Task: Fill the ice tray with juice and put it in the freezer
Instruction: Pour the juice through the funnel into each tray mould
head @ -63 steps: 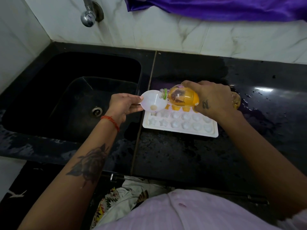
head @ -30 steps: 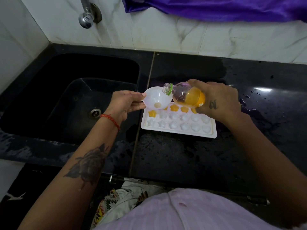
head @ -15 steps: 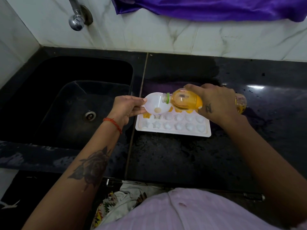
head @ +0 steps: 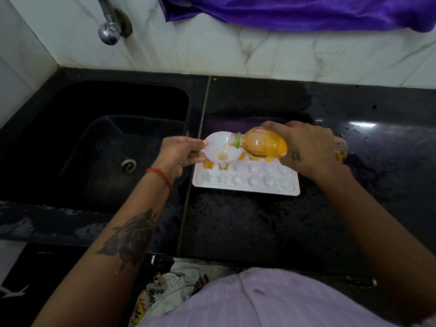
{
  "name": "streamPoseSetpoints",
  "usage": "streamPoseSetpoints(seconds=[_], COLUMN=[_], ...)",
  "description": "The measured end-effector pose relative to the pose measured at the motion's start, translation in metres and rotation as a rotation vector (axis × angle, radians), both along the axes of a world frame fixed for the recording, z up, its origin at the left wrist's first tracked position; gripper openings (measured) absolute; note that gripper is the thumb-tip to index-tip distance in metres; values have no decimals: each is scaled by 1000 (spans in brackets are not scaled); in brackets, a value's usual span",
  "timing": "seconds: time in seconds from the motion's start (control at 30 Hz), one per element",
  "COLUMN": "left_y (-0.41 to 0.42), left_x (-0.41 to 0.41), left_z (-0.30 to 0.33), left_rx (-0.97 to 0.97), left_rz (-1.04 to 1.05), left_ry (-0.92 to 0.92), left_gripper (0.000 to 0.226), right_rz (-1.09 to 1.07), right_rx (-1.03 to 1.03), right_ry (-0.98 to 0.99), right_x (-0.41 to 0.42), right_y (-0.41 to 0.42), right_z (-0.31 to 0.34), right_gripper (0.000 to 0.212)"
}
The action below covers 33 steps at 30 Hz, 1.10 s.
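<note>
Plainly, the risk I saw at this moment was spillage. My right hand [head: 306, 147] was wrapped around the juice bottle [head: 262, 145], tipped nearly flat with its neck over the white funnel [head: 218, 147], and juice ran into the bowl. My left hand [head: 179, 153] pinched the funnel's left rim, holding it over the far-left cells of the ice tray [head: 245, 179], which sat on the black bench [head: 259, 232] just right of the sink [head: 106, 149]. I judged that with the bottle this flat, a gulp of air could surge the flow and flood the funnel faster than it drains, overtopping the small shaped cell below. If the funnel drifted, its spout could also stray off that cell and wet the tray rim or the bench. Only some far-row cells looked orange; the near rows looked pale and unfilled, so much pouring remained, and a brimful tray would slop on the way to the freezer.

Against the picture from a second before, the bottle had been tipped from neck-up to almost level, and the stream now showed in the funnel. The funnel stood over much the same far-left corner.
</note>
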State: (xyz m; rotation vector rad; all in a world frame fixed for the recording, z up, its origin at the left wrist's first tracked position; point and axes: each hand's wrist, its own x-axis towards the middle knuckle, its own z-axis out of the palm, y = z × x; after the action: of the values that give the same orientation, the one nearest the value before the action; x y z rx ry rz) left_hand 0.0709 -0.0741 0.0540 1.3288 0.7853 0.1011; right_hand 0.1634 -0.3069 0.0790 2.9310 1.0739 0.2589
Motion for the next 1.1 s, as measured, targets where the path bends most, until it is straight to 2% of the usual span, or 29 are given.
streamPoseSetpoints(seconds=[0.2, 0.33, 0.63, 0.8, 1.1], left_y=[2, -1, -19, -21, -22], left_x=[-1, 4, 15, 18, 18], left_z=[5, 9, 2, -2, -4], left_rx=[-1, -12, -56, -35, -40], left_rz=[-1, -29, -102, -98, -100], left_ry=[-23, -56, -36, -12, -1], left_gripper=[7, 7, 7, 9, 10], right_rz=[-52, -68, -77, -74, -46], right_rx=[61, 122, 74, 21, -21], right_ry=[144, 167, 114, 18, -34], right_x=[-3, -5, -5, -2, 2], right_y=[-2, -8, -29, -33, -34], right_z=[5, 9, 7, -2, -7], right_gripper=[80, 82, 77, 71, 67])
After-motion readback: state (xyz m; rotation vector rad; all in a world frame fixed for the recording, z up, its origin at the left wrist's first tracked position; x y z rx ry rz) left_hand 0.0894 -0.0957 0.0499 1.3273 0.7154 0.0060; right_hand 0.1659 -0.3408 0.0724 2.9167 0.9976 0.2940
